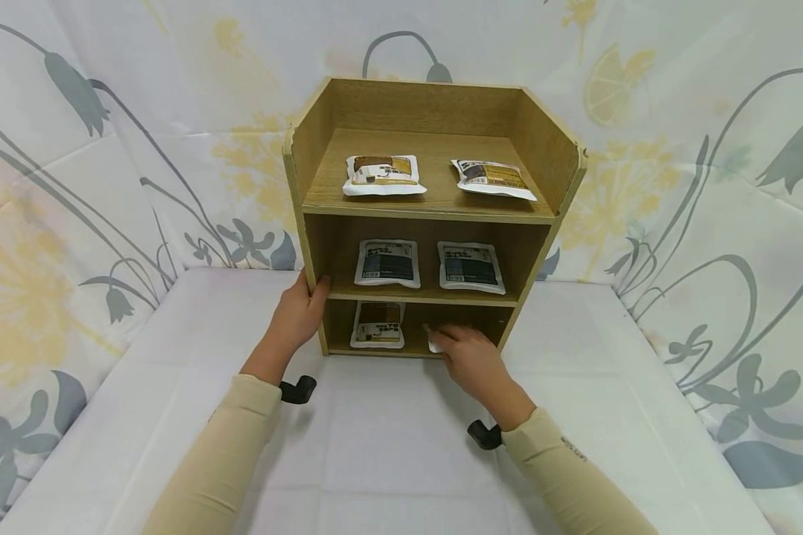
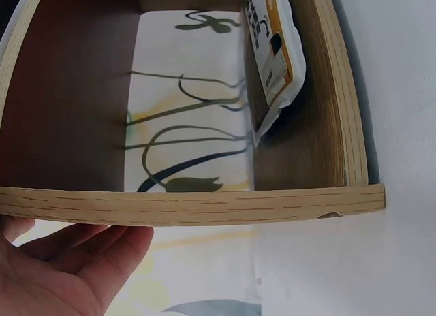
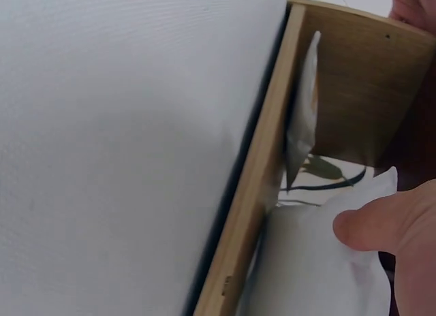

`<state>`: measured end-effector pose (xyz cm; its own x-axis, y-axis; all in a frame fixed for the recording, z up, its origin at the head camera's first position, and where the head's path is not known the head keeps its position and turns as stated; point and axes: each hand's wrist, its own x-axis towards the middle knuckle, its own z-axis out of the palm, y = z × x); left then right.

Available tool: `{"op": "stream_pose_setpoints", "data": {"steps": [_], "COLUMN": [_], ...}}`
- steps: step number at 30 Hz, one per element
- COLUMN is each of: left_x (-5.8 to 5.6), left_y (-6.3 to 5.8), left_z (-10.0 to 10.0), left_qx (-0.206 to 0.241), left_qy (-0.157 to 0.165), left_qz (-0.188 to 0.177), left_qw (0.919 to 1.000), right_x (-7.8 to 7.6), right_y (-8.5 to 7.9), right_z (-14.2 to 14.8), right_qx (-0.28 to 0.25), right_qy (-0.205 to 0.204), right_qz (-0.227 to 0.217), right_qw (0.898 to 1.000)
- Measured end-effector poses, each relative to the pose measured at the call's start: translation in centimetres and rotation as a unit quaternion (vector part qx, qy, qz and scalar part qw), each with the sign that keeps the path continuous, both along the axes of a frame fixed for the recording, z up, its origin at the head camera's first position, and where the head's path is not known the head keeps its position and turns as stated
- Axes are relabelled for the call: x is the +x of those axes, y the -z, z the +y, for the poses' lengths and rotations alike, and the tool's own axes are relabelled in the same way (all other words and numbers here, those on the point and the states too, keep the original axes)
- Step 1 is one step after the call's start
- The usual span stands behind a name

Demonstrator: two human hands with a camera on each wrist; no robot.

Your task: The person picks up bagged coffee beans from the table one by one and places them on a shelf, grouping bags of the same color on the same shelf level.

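A small three-tier wooden shelf (image 1: 431, 209) stands against the patterned cloth. My left hand (image 1: 296, 312) grips its left side panel, with the fingers along the outside, as the left wrist view also shows. My right hand (image 1: 475, 360) reaches into the lowest tier on the right and holds a white packet (image 3: 306, 261). In the right wrist view the thumb (image 3: 371, 227) presses on the packet's white face; the other fingers are hidden. To the left on that tier lies a brown-labelled packet (image 1: 378, 325), apart from the hand.
On the middle tier lie two dark-labelled packets (image 1: 387, 263) (image 1: 471, 267). The top tier carries two packets with brown and yellow labels (image 1: 383, 175) (image 1: 493, 179). A white cloth (image 1: 388, 446) covers the table, and flower-printed cloth (image 1: 709, 223) rises behind and at both sides.
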<state>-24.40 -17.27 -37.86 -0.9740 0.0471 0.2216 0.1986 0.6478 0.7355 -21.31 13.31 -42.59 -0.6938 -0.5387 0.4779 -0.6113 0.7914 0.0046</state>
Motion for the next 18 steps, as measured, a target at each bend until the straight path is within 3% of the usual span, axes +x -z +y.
{"op": "stream_pose_setpoints", "data": {"steps": [9,18], "left_x": [0.0,-0.1], "left_y": [0.1,0.0], "left_z": [-0.1,-0.1], "left_qx": [-0.002,0.002], "left_qy": [-0.001,0.001], "left_qz": [-0.006,-0.002], "left_qw": [1.0,1.0], "right_x": [-0.5,-1.4], "right_y": [1.2,0.8], "right_z": [-0.2,-0.5], "right_qx": [0.051,0.066], "right_qy": [0.026,0.043], "right_qz": [-0.077,-0.131], "right_qw": [0.995,0.988]}}
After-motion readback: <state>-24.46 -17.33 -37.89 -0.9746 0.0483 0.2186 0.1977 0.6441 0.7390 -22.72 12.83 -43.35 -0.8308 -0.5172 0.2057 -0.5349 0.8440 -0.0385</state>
